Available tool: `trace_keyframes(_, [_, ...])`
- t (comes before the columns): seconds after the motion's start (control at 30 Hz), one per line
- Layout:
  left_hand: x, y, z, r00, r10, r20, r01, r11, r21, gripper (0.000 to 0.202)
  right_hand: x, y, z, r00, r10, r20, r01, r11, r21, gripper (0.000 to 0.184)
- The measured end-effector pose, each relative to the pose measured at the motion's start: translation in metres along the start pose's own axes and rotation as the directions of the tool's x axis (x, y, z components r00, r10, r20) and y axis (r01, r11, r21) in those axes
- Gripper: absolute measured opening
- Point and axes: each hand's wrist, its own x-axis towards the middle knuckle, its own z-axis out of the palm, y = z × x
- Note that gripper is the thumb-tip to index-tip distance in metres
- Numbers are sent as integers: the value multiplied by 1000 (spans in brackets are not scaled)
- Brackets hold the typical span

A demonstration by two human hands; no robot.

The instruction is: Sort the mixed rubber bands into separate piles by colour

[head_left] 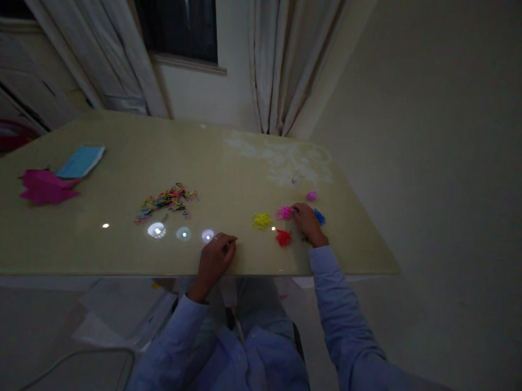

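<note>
My right hand reaches over the table, its thumb and forefinger pinched together at the edge of a small pink heap. Whatever sits between those fingertips is too small to make out. Around it lie a yellow heap, a red heap and a partly covered blue heap, all apparently small rubber bands. Some dark bits show beneath my right wrist. Close to the front edge rests my left hand, fingers drawn together; any content is hidden. Farther left is a mixed, many-coloured pile of bands.
A small pinkish-purple lump and a tiny shiny object lie beyond my right hand. At the left are a folded magenta paper shape and a blue face mask. The glossy table ends before a wall and curtains.
</note>
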Motion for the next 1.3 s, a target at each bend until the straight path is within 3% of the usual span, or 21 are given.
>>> trace_keyframes(0.23, [-1, -4, 2, 1000, 7, -12, -7, 999, -33, 15, 0, -2, -7, 992, -3, -123, 11, 998, 59, 26])
trace_keyframes(0.4, [3, 1, -4, 996, -84, -43, 72, 973, -221, 16, -28, -53, -9, 967, -60, -249, 125, 960, 252, 30])
trace_keyframes(0.53, [14, -8, -24, 975, -213, -56, 184, 927, -327, 21, -65, -118, 12, 975, -194, -112, 224, 875, 430, 26])
trace_keyframes(0.7, [35, -48, -73, 924, -333, -190, 306, 939, -156, 27, -94, -165, 56, 912, -386, 135, 246, 781, 574, 23])
trace_keyframes(0.8, [47, -79, -106, 899, -331, -287, 359, 932, 51, 29, -95, -169, 76, 895, -416, 160, 266, 787, 556, 23])
trace_keyframes(0.93, [54, -112, -147, 888, -345, -306, 430, 859, 278, 34, -91, -164, 88, 941, -326, 88, 230, 809, 541, 24])
trace_keyframes(1.03, [49, -130, -171, 871, -398, -289, 483, 802, 351, 38, -88, -162, 89, 964, -259, 60, 181, 805, 565, 26])
trace_keyframes(1.17, [39, -144, -190, 885, -420, -202, 466, 801, 376, 40, -88, -162, 86, 974, -209, 87, 120, 802, 585, 28])
trace_keyframes(1.3, [37, -142, -192, 903, -408, -135, 425, 801, 421, 44, -88, -162, 85, 979, -184, 91, 94, 796, 598, 28])
